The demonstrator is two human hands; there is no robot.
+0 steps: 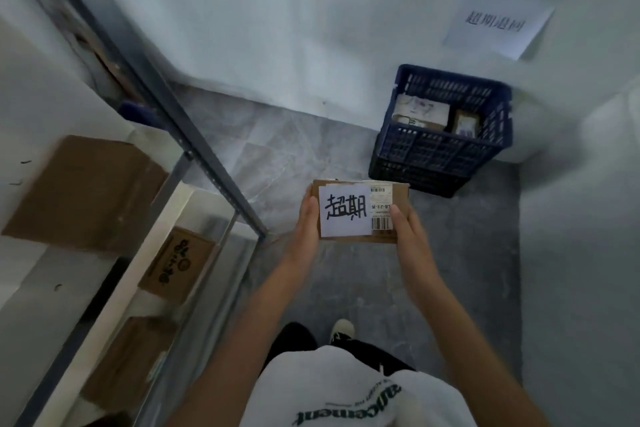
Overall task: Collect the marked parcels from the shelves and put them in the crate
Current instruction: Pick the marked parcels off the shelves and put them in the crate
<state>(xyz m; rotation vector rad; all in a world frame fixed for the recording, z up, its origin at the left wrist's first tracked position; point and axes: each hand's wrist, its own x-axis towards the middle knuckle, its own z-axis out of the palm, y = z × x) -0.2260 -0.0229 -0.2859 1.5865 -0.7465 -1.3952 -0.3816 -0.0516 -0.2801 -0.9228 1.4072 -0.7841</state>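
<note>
I see the blue slatted crate (440, 152) standing on the grey floor (294, 156) against the white wall, and it holds at least two cardboard parcels (420, 111), one pale with labels, one smaller and browner beside it; their print is too blurred for me to read. My left hand (306, 218) and right hand (407, 229) clasp a small cardboard parcel (381, 237) between them, fingers curled around its two short sides, held over the floor just short of the crate. Its white slip (344, 210) reads 超期 in thick black strokes, and the shipping label (381, 206) next to it shows barcodes and "LB-23". A sheet of paper (498, 22) on the wall above the crate carries printed Chinese characters, too smeared to make out. On the metal shelves (194, 156) to my left lie more brown boxes (86, 191), one with dark printed lettering I cannot read.
</note>
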